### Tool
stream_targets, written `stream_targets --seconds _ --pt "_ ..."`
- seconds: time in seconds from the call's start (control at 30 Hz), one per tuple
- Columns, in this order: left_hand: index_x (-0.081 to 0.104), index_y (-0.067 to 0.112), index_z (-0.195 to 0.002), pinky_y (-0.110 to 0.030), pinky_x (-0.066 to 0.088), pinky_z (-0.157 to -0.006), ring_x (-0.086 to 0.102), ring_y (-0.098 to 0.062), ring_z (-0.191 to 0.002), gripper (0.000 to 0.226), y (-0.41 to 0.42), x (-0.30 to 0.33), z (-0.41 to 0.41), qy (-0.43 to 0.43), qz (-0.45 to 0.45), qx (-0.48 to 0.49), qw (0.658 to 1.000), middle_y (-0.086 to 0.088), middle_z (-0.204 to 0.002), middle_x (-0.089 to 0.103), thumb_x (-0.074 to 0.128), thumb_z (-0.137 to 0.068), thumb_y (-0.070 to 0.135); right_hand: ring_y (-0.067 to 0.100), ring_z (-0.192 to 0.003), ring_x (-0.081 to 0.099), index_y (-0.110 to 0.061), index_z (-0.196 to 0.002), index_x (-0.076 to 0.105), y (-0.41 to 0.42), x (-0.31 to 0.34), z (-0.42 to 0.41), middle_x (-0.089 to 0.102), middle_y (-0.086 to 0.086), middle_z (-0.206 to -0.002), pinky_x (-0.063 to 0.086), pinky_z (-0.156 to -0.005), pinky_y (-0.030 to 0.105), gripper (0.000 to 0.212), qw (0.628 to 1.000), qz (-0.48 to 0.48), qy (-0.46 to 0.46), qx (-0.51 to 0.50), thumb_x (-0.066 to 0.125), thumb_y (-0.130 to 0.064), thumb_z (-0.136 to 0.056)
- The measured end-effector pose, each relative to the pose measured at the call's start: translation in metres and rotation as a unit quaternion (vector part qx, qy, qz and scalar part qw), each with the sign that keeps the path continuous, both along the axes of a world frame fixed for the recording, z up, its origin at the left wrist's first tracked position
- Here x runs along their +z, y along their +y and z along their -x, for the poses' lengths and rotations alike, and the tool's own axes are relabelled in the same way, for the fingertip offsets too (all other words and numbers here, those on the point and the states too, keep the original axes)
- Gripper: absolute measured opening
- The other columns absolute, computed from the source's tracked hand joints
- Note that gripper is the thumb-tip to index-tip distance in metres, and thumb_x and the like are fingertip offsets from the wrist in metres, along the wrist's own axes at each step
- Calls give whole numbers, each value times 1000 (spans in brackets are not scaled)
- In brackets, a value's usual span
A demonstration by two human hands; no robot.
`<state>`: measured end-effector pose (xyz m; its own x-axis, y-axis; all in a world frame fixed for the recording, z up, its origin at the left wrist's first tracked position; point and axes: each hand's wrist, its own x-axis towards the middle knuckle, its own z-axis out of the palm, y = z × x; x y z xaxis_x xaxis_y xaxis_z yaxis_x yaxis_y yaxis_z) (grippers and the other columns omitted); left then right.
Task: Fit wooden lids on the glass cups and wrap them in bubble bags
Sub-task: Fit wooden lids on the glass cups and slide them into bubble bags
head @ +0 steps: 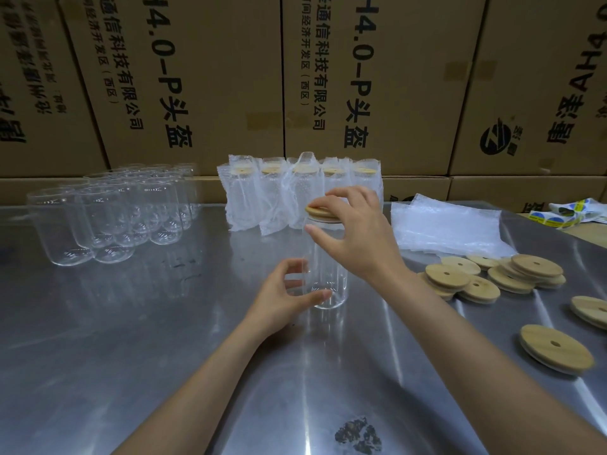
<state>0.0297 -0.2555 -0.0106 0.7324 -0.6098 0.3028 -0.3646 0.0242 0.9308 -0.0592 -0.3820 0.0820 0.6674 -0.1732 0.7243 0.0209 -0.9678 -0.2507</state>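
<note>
One cup [328, 267] stands upright mid-table [131, 356], lid [320, 212] on its rim, slightly tilted. Right hand [358, 238] grips lid from above, fingers curled over it. Left hand [285, 297] curls round cup's base, thumb on the glass. Bare cups [108, 211] cluster at far left edge. Wrapped cups [295, 192] line far edge. Bags [450, 228] and loose lids [492, 277] lie toward right edge.
</note>
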Motion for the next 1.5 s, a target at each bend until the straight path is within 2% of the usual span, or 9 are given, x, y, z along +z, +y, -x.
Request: stream_targets --seconds 0.17,0.33,0.7,0.77,0.87,0.93,1.07,1.2,1.5 --pt "52 31 -112 -12 51 -76 59 -4 -105 71 0 0 0 -3 -4 -1 1000 15 -121 54 83 -51 47 14 -109 49 -25 -119 61 1 -5 10 59 -9 -114 39 -96 32 38 999 50 -19 2 67 -39 -84" --pt "51 24 -120 -10 51 -72 58 -3 -103 65 -1 -3 -2 -5 -9 8 1000 13 -120 54 86 -65 32 14 -113 50 -26 -121 60 3 -11 10 58 -10 -117 34 -101 34 43 999 40 -24 5 68 -41 -82" --pt "49 31 -117 -7 49 -62 57 -1 -103 69 1 0 3 -8 -15 11 1000 15 -123 53 84 -60 42 13 -116 49 -26 -120 60 2 -14 7 57 -10 -118 33 -100 34 39 998 46 -32 5 66 -39 -83" --pt "49 33 -115 -6 48 -63 57 -1 -103 66 1 0 3 -11 -15 11 1000 14 -123 53 84 -60 41 9 -115 46 -30 -118 60 0 -14 6 55 -17 -115 34 -99 29 35 999 0 -26 38 60 -45 -86" --pt "49 42 -107 -7 50 -62 57 0 -102 57 1 1 3 -12 -17 14 1000 16 -121 54 85 -63 37 -2 -114 45 -41 -115 55 -10 -16 2 52 -32 -110 33 -90 10 33 969 -207 -54 121 45 -55 -87" --pt "49 43 -106 -9 51 -61 57 0 -102 56 2 1 3 -13 -19 17 1000 18 -119 55 86 -64 37 2 -121 46 -36 -123 54 -31 -27 -5 54 -26 -119 35 -92 14 35 935 -329 -86 100 43 -51 -93" --pt "50 41 -106 -7 49 -74 59 -1 -103 64 2 2 5 -15 -12 11 1000 19 -117 56 81 -51 49 25 -131 42 -10 -134 52 -88 -57 -19 53 7 -139 37 -107 42 44 946 -298 83 -100 44 -36 -99" --pt "50 40 -108 -9 49 -79 58 0 -104 67 0 2 3 -17 -18 12 1000 19 -119 55 79 -49 52 33 -127 44 -4 -128 55 -127 -63 -25 52 15 -137 41 -99 44 44 936 -182 201 -224 45 -34 -97" --pt "55 38 -108 -17 52 -86 61 -2 -105 64 -6 -5 -5 -16 -12 7 1000 18 -118 58 83 -51 48 35 -143 11 -35 -142 39 -165 -66 -45 26 13 -154 14 -114 50 48 875 -79 382 -286 33 -54 -99"
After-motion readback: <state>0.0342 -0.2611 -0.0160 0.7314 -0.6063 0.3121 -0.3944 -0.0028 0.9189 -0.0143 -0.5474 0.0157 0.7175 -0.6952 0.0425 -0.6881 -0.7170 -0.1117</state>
